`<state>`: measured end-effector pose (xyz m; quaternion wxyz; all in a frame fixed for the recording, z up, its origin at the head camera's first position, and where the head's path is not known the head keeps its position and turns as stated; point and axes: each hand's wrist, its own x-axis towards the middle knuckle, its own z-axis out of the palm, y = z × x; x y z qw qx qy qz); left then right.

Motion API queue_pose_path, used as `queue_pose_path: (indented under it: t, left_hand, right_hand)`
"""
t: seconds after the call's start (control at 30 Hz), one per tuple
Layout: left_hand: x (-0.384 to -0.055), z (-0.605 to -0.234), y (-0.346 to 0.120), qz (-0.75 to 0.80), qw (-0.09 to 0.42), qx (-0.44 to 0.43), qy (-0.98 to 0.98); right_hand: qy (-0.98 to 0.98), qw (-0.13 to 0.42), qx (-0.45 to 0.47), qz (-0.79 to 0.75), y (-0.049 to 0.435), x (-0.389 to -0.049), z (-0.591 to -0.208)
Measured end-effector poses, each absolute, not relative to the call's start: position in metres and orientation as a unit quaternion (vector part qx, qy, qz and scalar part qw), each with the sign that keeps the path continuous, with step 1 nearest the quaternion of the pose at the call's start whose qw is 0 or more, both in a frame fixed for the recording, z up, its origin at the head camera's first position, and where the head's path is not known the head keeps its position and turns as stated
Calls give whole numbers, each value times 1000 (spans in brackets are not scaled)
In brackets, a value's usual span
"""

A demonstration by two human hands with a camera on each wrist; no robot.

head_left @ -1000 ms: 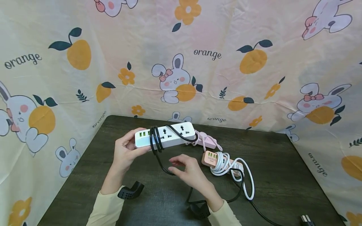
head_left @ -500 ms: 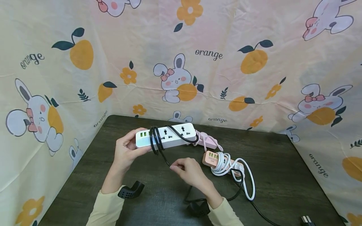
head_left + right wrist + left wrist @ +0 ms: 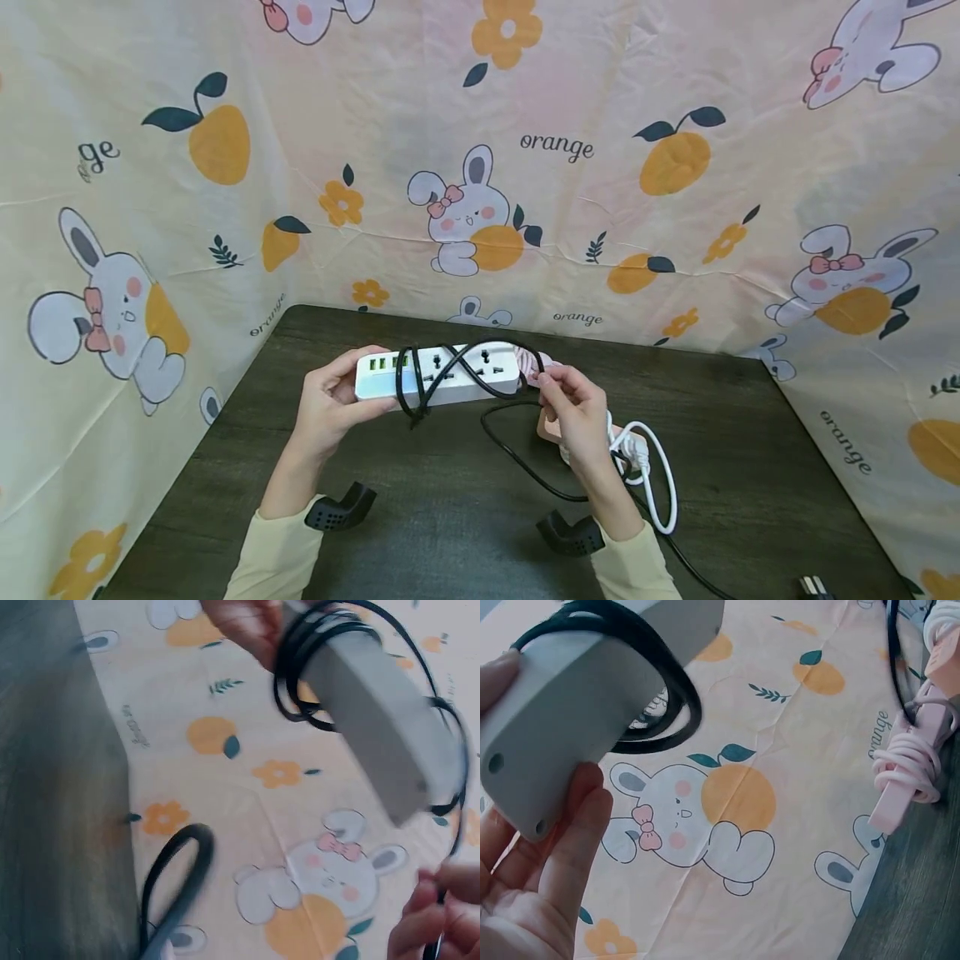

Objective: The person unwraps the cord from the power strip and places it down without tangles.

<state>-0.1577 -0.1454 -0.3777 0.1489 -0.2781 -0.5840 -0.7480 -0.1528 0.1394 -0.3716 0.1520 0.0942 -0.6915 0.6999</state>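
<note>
A white power strip [image 3: 378,385] with sockets and green USB ports is held up by its left end in my left hand [image 3: 330,396], thumb in front and fingers behind. Its black cord [image 3: 517,458] loops round the strip's left half and crosses over the sockets. My right hand [image 3: 581,408] pinches the cord just off the strip's right end. From there the cord arcs over the strip's top, and a slack length hangs below the hand. In the left wrist view the loops [image 3: 679,720] sit round the strip's underside.
A pink power strip [image 3: 930,720], wound in its own cord, lies at the back of the dark table [image 3: 420,517]. Beside my right hand lies a peach strip [image 3: 550,427] with a white cord [image 3: 670,492]. The black cord's plug [image 3: 813,586] rests at front right.
My right hand has taken hold of the black cord and carried it right and up, drawing it across the strip's top. My left hand stays nearly in place with the strip.
</note>
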Motion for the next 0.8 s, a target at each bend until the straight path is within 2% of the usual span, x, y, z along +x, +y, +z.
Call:
queue_pose_path:
  t: [0.1, 0.23, 0.3, 0.4, 0.57, 0.7, 0.8]
  left_hand:
    - [-158, -378, -145, -744, 158, -268, -591]
    - [-159, -377, -144, -753, 168, -251, -585]
    - [-159, -376, -145, -759, 171, -247, -577]
    - [-159, -375, -146, -764, 171, -245, -572]
    - [-160, -373, -148, -763, 166, -252, -572]
    - [-162, -373, -150, -763, 154, -267, -568]
    - [-164, -375, -152, -762, 141, -287, -563]
  right_hand:
    - [-680, 151, 172, 696, 151, -148, -369]
    - [-724, 105, 303, 610, 164, -144, -370]
    - [-770, 88, 326, 541, 167, -145, -372]
    - [-850, 94, 300, 422, 168, -149, -373]
    - [-930, 128, 189, 287, 169, -159, -369]
    - [-947, 133, 110, 270, 175, -172, -361]
    - [-938, 165, 68, 298, 181, -181, -352]
